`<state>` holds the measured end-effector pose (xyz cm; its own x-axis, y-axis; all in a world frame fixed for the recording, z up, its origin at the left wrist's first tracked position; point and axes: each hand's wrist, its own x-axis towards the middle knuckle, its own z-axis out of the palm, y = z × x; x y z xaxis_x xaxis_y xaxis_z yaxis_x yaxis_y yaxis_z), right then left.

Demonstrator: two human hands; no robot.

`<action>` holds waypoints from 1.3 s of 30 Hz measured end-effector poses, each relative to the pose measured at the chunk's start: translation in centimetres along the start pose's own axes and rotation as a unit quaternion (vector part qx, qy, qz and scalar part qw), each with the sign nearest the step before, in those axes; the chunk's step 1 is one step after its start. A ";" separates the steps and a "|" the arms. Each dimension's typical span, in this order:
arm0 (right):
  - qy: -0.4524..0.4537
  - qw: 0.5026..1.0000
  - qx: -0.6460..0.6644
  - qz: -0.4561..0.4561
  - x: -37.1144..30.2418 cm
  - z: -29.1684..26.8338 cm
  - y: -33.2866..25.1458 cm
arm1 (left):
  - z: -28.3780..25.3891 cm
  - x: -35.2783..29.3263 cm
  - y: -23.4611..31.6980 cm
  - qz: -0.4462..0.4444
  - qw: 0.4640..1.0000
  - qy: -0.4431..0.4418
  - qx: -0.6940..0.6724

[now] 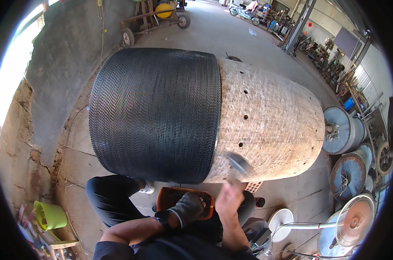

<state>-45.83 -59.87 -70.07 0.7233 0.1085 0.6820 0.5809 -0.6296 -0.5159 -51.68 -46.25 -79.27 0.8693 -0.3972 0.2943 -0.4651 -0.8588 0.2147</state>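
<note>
A large drum lies crosswise in front of me. Its left part is covered with rows of black toothed wire [157, 112], and its right part is a pale, mottled surface [270, 121] with small dark holes. My right hand [230, 197] is closed round the handle of a hammer [239, 164], whose head is smeared by motion in front of the pale part, near the edge of the black rows. My left hand [188, 209], in a grey glove, is over an orange bin [164, 200] between my knees. Its fingers are curled; what they hold is hidden. Dark contents show in the bin.
On the right stand a fan [354, 221], a round white stool [281, 225] and several metal spools [348, 173]. A green bucket [51, 215] sits on a small wooden stool [63, 245] at left. Behind the drum is a wheeled cart [151, 19] near the wall.
</note>
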 end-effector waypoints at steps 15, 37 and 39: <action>-0.028 0.982 0.126 0.135 -2.3 -0.6 0.4 | -19.1 9.8 -10.2 0.098 0.899 0.419 0.082; 0.062 0.978 0.173 0.097 -1.0 -0.6 -1.1 | -19.7 10.9 -12.0 0.029 0.904 0.401 0.147; 0.059 0.995 0.078 0.015 0.1 -0.4 -1.3 | -19.5 10.9 -12.1 0.010 0.894 0.413 0.172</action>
<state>-46.61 -59.35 -69.15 0.6985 -0.0053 0.7156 0.6167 -0.5027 -0.6058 -39.83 -33.87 -60.48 0.3753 -0.1615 0.9128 -0.2763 -0.9594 -0.0561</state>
